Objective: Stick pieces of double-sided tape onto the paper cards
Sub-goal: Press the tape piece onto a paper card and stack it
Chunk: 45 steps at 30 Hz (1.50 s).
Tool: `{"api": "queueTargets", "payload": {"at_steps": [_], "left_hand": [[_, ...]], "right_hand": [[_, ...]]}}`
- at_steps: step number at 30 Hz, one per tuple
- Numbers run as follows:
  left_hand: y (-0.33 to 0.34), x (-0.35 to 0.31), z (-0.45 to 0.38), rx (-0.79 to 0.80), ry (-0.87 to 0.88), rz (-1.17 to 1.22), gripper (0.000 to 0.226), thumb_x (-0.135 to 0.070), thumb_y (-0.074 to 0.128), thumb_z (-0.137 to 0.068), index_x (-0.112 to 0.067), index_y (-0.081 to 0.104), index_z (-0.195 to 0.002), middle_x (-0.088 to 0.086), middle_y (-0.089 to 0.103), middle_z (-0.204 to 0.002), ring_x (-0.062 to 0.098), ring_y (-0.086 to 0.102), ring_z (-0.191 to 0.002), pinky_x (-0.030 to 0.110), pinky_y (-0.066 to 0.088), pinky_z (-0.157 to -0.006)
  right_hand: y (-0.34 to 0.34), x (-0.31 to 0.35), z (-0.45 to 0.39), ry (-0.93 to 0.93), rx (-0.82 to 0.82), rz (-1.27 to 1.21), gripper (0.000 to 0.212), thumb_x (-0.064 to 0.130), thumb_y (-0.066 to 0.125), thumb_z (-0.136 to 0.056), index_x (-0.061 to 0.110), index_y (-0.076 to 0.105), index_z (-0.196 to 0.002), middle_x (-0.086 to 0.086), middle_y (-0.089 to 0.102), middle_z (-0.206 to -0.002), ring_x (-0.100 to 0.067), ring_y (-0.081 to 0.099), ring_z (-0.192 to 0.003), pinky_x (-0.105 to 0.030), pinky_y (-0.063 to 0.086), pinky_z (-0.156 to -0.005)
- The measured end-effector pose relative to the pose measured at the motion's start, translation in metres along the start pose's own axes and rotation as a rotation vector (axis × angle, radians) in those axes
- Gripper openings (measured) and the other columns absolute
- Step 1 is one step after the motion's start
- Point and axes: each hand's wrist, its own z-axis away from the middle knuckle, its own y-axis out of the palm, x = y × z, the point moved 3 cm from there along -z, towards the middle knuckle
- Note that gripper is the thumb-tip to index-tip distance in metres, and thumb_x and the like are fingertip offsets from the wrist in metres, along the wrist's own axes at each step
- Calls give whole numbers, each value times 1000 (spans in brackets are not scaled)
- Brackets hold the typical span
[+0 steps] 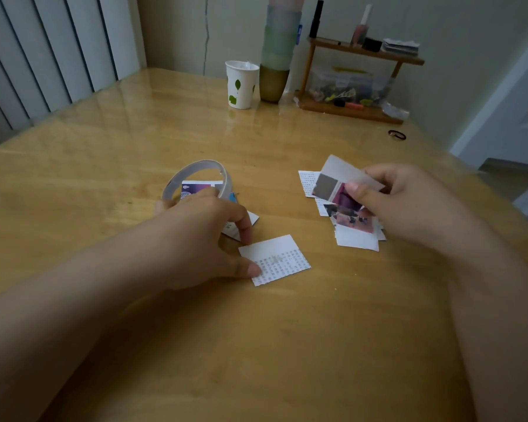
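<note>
A white paper card with printed text [276, 259] lies flat on the wooden table [256, 345] in the middle. My left hand [205, 239] touches its left edge with thumb and forefinger, fingers curled. Behind that hand stands a roll of double-sided tape [195, 175], a thin white ring, with printed cards [195, 187] lying inside and beneath it. My right hand [409, 205] pinches a card with a purple picture [339, 184], lifted above a loose pile of cards [357, 229] at the right.
At the back stand a white paper cup with green leaves [240, 85], a tall stack of cups [279, 50] and a small wooden shelf [354, 83] holding a plastic box and bottles. A black hair tie [397, 135] lies at the far right.
</note>
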Motion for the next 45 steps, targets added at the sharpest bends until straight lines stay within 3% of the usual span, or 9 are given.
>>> {"api": "queueTargets", "payload": {"at_steps": [3, 6, 9, 13, 16, 23, 30, 35, 45], "left_hand": [[0, 1, -1, 2, 5, 19, 32, -60, 69, -66, -41, 56, -88, -17, 49, -106, 6, 41, -99, 27, 22, -89], [0, 1, -1, 3, 12, 35, 31, -57, 71, -68, -41, 59, -92, -21, 49, -95, 3, 41, -91, 27, 22, -87], [-2, 2, 0, 14, 28, 51, 25, -54, 71, -70, -43, 56, -86, -22, 47, -98, 1, 42, -91, 25, 21, -88], [-4, 2, 1, 60, 17, 69, 26, -51, 70, -73, -45, 57, -95, -24, 46, -95, 1, 44, -91, 25, 26, -85], [-4, 2, 2, 71, 19, 70, 25, -51, 69, -75, -46, 56, -96, -21, 48, -103, 4, 45, -96, 26, 27, -88], [-5, 3, 1, 114, -18, 53, 25, -47, 66, -78, -45, 54, -100, -19, 46, -100, 6, 45, -100, 24, 29, -84], [-6, 3, 1, 65, -30, 20, 7, -34, 56, -86, -40, 53, -86, -22, 45, -90, 7, 45, -96, 25, 23, -86], [-6, 3, 1, 71, -46, 3, 14, -27, 53, -88, -39, 51, -80, -19, 45, -90, 8, 44, -96, 26, 22, -88], [-7, 3, 1, 82, -67, 29, 15, -27, 54, -87, -39, 53, -79, -23, 45, -87, 7, 46, -93, 25, 26, -87]], "right_hand": [[12, 16, 8, -28, 219, -200, 14, 28, 59, -90, 19, 68, -84, 4, 70, -62, -3, 59, -48, -17, 48, -50], [26, 19, 13, 5, 370, -252, 13, 23, 67, -83, 11, 70, -81, 4, 64, -52, -2, 47, -39, -13, 38, -40], [37, 17, 15, 55, 444, -183, 19, 32, 67, -82, 17, 72, -71, 8, 59, -50, -4, 43, -41, -14, 35, -43], [44, 22, 19, 18, 422, -86, 30, 41, 66, -82, 34, 69, -53, 15, 62, -52, 1, 47, -45, -10, 36, -47], [48, 25, 23, 27, 381, -22, 21, 46, 67, -80, 32, 73, -65, 16, 69, -65, 5, 55, -53, -12, 39, -51], [53, 29, 26, 61, 337, 47, 18, 46, 65, -82, 31, 75, -79, 12, 72, -72, -11, 67, -72, -23, 45, -61], [55, 31, 26, 43, 303, 98, 19, 47, 65, -82, 32, 74, -75, 14, 68, -62, 4, 51, -46, -11, 33, -42], [56, 31, 27, 28, 285, 121, 23, 46, 66, -82, 30, 71, -66, 9, 66, -60, 0, 47, -44, -13, 30, -40], [57, 34, 29, 24, 290, 157, 27, 45, 64, -83, 20, 74, -77, -8, 70, -78, -11, 51, -57, -23, 34, -51]]}}
